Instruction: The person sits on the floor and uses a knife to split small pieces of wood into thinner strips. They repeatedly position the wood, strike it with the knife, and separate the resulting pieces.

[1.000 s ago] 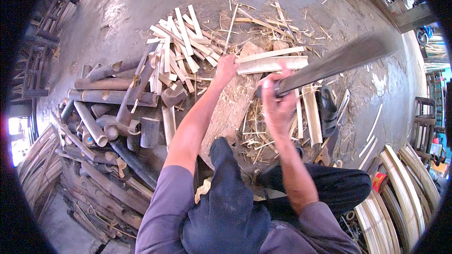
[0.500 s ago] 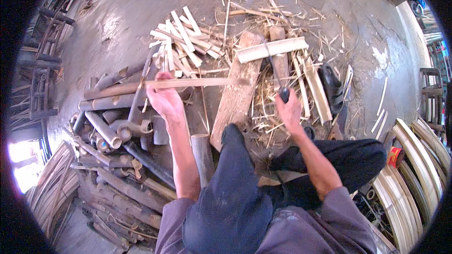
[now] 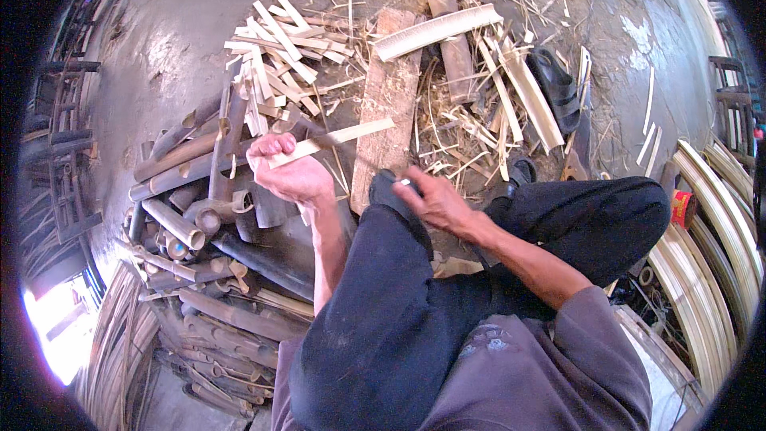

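While the left hand (image 3: 291, 172) curls its fingers closed around the near end of a pale strip (image 3: 359, 131), the right hand (image 3: 439, 203) grips a knife (image 3: 322, 137), its handle mostly hidden and its blurred blade crossing the strip. The strip slants past the left edge of a wooden board (image 3: 387, 96); whether it touches, I cannot tell. A curved bamboo piece (image 3: 439, 30) lies across the board's far end, and cut strips (image 3: 279, 48) lie heaped beyond its left edge.
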Available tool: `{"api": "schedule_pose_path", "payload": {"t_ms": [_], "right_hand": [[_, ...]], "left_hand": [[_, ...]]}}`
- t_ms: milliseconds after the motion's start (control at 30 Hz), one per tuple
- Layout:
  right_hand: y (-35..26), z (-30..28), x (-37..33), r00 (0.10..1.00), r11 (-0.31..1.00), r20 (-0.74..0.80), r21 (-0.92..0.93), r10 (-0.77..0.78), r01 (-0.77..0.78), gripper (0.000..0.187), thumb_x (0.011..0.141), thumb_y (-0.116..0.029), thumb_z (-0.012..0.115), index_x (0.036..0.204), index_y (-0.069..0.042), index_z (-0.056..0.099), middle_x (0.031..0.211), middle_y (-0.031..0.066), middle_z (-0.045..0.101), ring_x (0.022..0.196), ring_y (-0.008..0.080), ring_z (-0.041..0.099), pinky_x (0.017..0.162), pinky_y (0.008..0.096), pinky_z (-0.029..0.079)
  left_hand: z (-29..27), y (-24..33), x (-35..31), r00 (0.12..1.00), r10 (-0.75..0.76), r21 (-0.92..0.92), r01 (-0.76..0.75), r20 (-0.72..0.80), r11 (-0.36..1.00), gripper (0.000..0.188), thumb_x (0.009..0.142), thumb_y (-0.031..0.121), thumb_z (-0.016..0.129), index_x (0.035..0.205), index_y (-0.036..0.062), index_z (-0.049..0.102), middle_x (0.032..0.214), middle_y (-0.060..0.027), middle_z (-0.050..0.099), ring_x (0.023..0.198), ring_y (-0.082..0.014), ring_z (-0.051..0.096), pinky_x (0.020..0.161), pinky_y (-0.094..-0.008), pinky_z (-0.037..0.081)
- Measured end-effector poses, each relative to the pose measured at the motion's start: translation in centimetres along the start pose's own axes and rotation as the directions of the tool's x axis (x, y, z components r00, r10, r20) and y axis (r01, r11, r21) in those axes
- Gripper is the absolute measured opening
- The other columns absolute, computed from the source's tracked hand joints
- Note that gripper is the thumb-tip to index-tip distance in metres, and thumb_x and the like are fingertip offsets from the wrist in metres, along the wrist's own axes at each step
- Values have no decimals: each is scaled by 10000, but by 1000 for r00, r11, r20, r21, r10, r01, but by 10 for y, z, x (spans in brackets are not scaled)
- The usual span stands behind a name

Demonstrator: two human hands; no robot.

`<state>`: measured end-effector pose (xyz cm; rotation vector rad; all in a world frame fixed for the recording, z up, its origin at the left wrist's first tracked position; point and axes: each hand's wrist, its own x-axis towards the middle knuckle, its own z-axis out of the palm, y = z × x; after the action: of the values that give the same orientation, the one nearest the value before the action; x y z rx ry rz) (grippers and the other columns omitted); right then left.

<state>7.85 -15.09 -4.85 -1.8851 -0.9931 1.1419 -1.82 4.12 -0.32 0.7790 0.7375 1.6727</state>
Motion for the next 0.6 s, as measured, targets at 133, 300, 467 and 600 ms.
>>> {"api": "schedule_pose_path", "payload": {"t_ms": [133,300,467,600], "right_hand": [[7,14,8,994,996,71,-44,79,-76,494,936,-532,486,1055,-58,557,799,292,628,799,486,618,696,522,486],[104,-7,24,963,949,-124,-177,241,-260,594,938,-566,447,1034,3,587,856,279,646,834,458,635,733,524,487],[76,2,20,963,978,-182,-31,198,-207,477,947,-486,493,998,-24,600,721,243,597,706,418,610,657,477,475],[-4,4,12,993,1000,-119,29,0,3,356,957,-407,518,1017,-62,583,651,190,546,604,325,583,598,432,461]], "left_hand": [[-2,-3,-18,994,98,44,-96,-47,994,193,858,260,408,734,112,395,715,-9,364,635,-133,364,603,-275,324],[9,-7,-18,991,131,-15,-131,1,991,315,919,366,403,769,92,441,723,-5,363,628,-122,357,600,-266,326],[31,-19,-13,962,266,371,-224,-65,901,441,993,461,437,1004,32,543,724,5,398,673,-124,384,663,-279,350],[41,-4,-18,988,139,303,-114,-65,946,383,1010,427,444,1057,55,520,745,11,404,714,-111,377,686,-253,340]]}}
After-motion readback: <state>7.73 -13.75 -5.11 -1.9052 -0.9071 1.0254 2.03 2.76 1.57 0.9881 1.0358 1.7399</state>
